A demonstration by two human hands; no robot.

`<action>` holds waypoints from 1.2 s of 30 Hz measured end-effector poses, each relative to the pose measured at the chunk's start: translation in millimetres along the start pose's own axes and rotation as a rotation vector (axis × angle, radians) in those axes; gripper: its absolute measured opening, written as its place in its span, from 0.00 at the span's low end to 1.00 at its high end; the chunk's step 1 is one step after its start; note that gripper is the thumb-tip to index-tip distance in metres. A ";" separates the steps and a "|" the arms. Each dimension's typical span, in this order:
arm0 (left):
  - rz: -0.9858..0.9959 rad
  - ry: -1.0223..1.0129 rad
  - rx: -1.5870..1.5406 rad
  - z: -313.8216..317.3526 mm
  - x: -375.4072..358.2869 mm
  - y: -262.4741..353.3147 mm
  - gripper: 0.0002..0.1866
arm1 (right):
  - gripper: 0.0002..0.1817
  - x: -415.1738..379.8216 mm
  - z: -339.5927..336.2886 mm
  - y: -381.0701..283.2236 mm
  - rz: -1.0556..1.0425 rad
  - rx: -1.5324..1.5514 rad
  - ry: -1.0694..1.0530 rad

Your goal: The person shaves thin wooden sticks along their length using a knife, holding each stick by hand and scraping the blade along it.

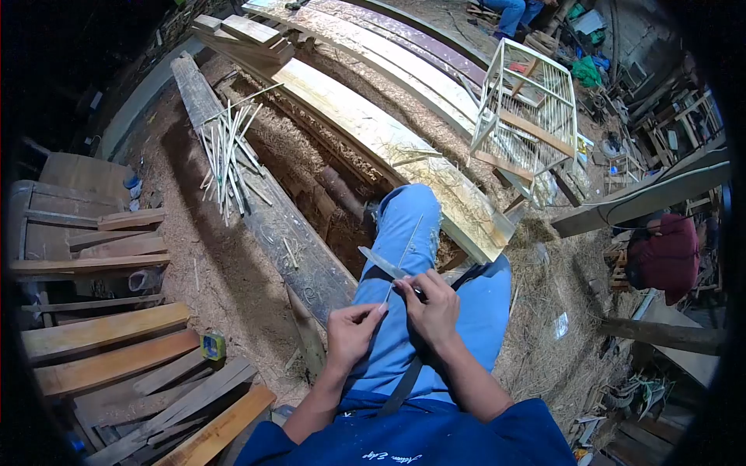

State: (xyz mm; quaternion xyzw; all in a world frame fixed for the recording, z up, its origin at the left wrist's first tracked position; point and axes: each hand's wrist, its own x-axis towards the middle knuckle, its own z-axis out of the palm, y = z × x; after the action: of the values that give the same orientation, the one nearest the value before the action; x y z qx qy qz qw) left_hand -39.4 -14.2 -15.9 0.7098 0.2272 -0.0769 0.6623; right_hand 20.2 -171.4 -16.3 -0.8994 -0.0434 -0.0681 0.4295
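Over my lap, my right hand is closed on a knife, whose blade points up and to the left. My left hand pinches the lower end of a thin stick. The stick slants up over my raised knee, crossing at the blade. Both hands are close together, fingertips a little apart. Left of the knee, a loose pile of thin sticks lies across a dark plank.
A light plank with shavings runs beside my knee. A slatted wooden cage stands at upper right. Boards and a tape measure lie at left. A person in red is at far right; another person's legs show at top.
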 end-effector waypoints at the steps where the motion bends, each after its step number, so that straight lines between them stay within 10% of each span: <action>1: 0.000 0.020 -0.008 -1.6 -7.4 -0.9 0.09 | 0.10 1.0 -0.8 -0.7 0.018 -0.017 -0.003; 36: -0.141 -0.098 -0.040 -25.8 -18.0 5.7 0.12 | 0.12 -14.2 -3.2 -8.0 -0.120 -0.049 -0.146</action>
State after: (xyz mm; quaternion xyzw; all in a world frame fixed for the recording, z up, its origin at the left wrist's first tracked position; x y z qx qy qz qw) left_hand -57.9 6.9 -0.4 0.6739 0.2453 -0.1533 0.6798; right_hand 4.8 -169.1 -10.5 -0.9080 -0.1267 -0.0292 0.3984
